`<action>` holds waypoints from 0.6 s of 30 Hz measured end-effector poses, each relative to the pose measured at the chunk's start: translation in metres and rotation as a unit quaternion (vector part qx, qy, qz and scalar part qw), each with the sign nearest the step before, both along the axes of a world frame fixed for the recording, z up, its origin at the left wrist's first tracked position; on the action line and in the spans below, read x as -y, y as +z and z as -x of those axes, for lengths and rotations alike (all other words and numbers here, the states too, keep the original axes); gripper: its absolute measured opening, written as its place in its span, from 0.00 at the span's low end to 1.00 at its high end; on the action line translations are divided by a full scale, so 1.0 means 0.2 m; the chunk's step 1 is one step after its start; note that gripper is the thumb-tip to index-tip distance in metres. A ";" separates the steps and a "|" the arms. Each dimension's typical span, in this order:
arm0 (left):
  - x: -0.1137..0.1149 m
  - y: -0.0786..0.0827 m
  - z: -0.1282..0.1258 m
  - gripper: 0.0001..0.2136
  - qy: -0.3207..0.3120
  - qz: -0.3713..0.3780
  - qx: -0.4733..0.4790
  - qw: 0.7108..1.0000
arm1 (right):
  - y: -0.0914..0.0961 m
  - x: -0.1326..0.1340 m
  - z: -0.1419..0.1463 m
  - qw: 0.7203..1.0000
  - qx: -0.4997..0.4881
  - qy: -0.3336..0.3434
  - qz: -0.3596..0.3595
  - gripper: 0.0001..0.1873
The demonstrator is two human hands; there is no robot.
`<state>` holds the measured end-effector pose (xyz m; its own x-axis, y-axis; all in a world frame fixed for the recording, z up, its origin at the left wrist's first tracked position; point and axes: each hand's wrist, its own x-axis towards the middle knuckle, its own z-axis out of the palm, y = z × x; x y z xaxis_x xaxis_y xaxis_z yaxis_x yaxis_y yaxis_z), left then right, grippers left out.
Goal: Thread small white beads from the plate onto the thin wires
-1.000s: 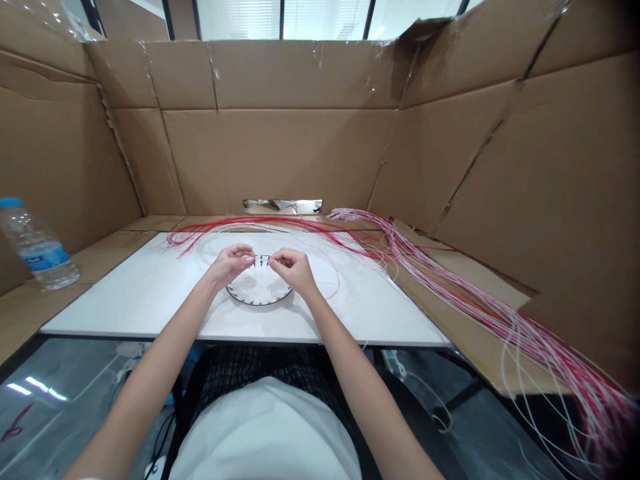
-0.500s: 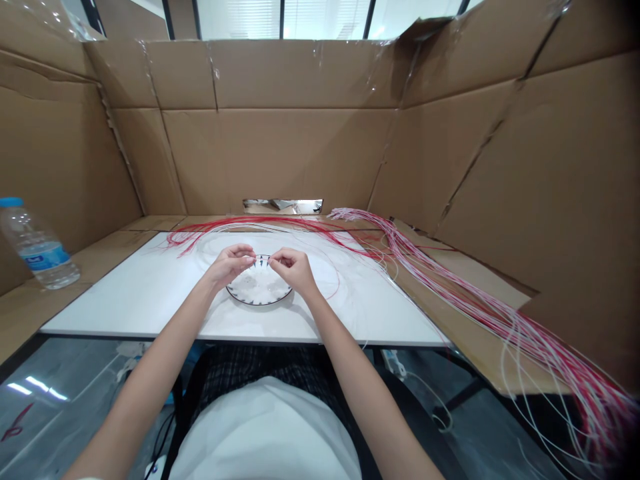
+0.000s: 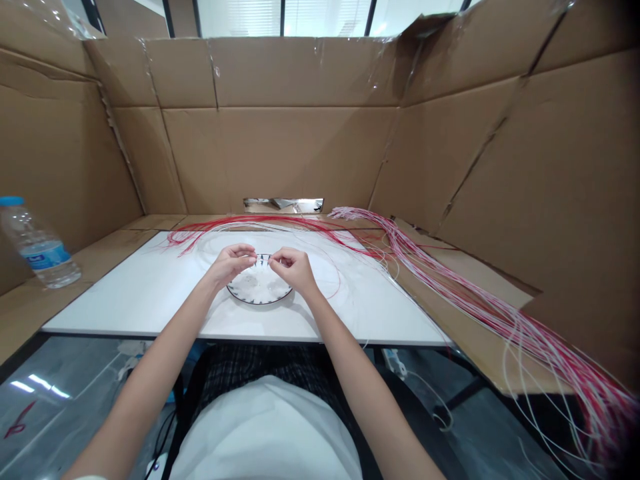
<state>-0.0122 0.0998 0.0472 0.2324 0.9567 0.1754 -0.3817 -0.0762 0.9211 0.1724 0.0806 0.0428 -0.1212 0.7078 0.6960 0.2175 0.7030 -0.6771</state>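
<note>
A round white plate with a dark rim and small dark marks along its edge lies on the white board. Over its left far side, my left hand is closed, thumb and fingertips pinched together. Opposite it, above the plate's right far side, my right hand pinches in the same way. The fingertips of both hands face each other across a small gap. Whatever sits between them is too thin and small to make out.
Red and white wires run along the board's far edge. A thick bundle of pink and white wires hangs off the right side. A water bottle stands at the left. Cardboard walls enclose the table.
Both hands keep nearly the same pinched pose over the plate. The whole view has shifted very slightly.
</note>
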 end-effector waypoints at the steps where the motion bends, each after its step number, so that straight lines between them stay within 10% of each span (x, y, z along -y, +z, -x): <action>1: 0.00 0.00 0.00 0.16 0.000 0.000 -0.001 1.000 | 0.00 0.00 0.00 1.000 0.001 -0.002 -0.001 0.06; 18: 0.00 0.00 0.01 0.15 -0.011 0.011 0.014 1.000 | 0.01 0.00 0.00 1.000 -0.016 -0.012 0.019 0.06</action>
<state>-0.0142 0.0996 0.0477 0.2479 0.9552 0.1618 -0.4084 -0.0485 0.9115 0.1730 0.0799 0.0441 -0.0817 0.7357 0.6724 0.2113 0.6721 -0.7097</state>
